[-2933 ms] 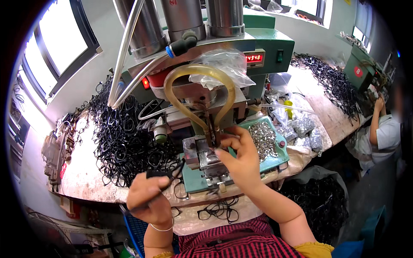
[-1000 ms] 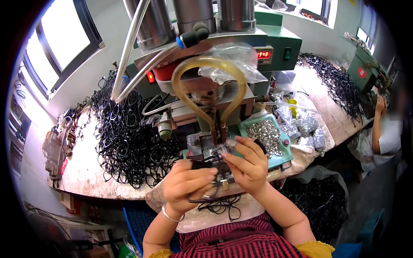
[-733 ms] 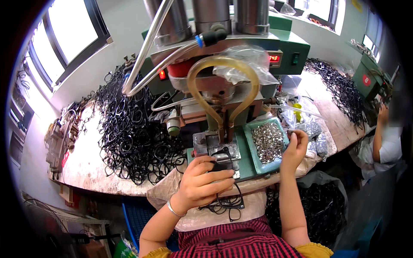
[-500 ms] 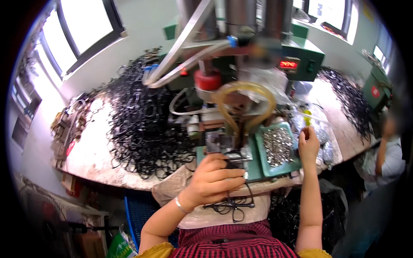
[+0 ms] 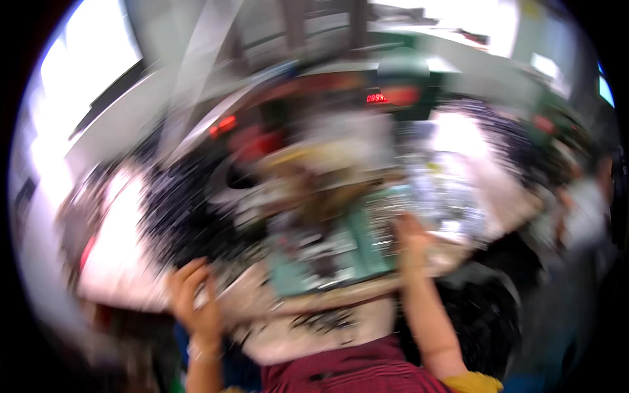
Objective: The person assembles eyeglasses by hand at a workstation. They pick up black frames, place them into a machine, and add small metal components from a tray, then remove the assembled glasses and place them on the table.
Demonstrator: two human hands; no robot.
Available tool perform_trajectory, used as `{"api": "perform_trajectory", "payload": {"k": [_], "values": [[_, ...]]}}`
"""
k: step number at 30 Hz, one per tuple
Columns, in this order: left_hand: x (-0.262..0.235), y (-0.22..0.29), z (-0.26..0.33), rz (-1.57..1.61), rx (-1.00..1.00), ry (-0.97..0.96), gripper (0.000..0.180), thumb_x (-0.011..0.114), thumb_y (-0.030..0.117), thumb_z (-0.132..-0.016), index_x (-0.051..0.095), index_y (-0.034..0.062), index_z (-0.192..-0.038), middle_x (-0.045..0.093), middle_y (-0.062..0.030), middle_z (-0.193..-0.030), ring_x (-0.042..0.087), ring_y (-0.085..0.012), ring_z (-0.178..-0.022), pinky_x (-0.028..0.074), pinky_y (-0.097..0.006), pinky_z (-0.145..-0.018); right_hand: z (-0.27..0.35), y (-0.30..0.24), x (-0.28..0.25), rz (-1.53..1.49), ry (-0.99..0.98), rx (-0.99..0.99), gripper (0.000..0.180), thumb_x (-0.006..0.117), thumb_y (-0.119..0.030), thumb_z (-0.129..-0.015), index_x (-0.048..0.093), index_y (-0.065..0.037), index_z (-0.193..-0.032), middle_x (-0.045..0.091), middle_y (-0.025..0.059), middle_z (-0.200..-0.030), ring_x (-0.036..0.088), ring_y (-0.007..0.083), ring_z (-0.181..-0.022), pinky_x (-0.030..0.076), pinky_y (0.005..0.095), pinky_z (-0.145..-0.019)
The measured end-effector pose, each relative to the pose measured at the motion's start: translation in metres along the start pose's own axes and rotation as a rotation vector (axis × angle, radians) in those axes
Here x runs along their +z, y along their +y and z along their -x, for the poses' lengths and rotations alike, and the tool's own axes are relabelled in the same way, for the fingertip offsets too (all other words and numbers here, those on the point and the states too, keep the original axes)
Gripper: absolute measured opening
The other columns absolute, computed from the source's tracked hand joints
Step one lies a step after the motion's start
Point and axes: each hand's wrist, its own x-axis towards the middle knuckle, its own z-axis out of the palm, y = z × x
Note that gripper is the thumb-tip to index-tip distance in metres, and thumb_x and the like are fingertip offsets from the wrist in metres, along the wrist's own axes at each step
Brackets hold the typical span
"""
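The whole view is smeared by motion. My left hand (image 5: pixel 196 298) is raised at the front edge of the table, beside a heap of black eyeglass frames (image 5: pixel 187 209); its fingers look bent, but blur hides whether they hold anything. Over the near right side of a green tray of small shiny metal pieces (image 5: pixel 383 213) is my right hand (image 5: pixel 413 239), its fingers too blurred to read. Between the hands lies the green base plate (image 5: pixel 288 275) of a machine. A few black eyeglass frames (image 5: pixel 327 321) rest on the pale cloth at my lap.
The machine's red part (image 5: pixel 259 143) and lit red display (image 5: pixel 377 98) stand beyond the plate. Clear plastic bags (image 5: pixel 458 209) lie right of the tray. Another black heap (image 5: pixel 488 128) is at the far right. A person in pale clothing (image 5: pixel 583 213) is at the right edge.
My left hand has left the machine's plate and moved left to the table edge. My right hand has come from the bags back toward the metal pieces. The view has swung and blurred.
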Motion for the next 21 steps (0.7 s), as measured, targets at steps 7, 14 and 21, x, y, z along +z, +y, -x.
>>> {"api": "perform_trajectory", "payload": {"k": [7, 14, 21], "values": [[0.065, -0.006, 0.007, -0.094, 0.531, -0.713, 0.024, 0.061, 0.012, -0.091, 0.069, 0.0033, -0.113, 0.068, -0.0213, -0.104, 0.062, -0.0409, -0.103, 0.051, -0.051, -0.090, 0.002, -0.017, 0.020, 0.089, -0.221, -0.220, 0.015, 0.069, -0.006, -0.082, 0.072, -0.004, -0.097, 0.069, 0.0133, -0.094, 0.067, 0.0310, -0.092, 0.054, 0.0385, -0.082], [0.031, -0.016, 0.011, 0.107, 0.264, -0.810, 0.015, 0.065, 0.001, -0.088, 0.071, -0.0007, -0.102, 0.069, -0.0195, -0.093, 0.066, -0.0351, -0.094, 0.055, -0.041, -0.082, 0.035, -0.003, -0.070, 0.457, 0.036, -0.460, 0.015, 0.075, -0.004, -0.078, 0.072, -0.005, -0.093, 0.070, 0.0113, -0.090, 0.066, 0.0304, -0.086, 0.052, 0.0408, -0.078], [0.024, -0.054, 0.025, 0.526, -0.402, -0.369, 0.022, 0.061, 0.012, -0.097, 0.064, 0.0036, -0.117, 0.068, -0.0131, -0.106, 0.066, -0.0264, -0.096, 0.055, -0.036, -0.080, 0.046, -0.067, -0.006, -0.019, -0.427, -0.273, 0.016, 0.071, -0.004, -0.079, 0.069, -0.004, -0.094, 0.067, 0.0120, -0.093, 0.065, 0.0299, -0.093, 0.051, 0.0388, -0.082]]}}
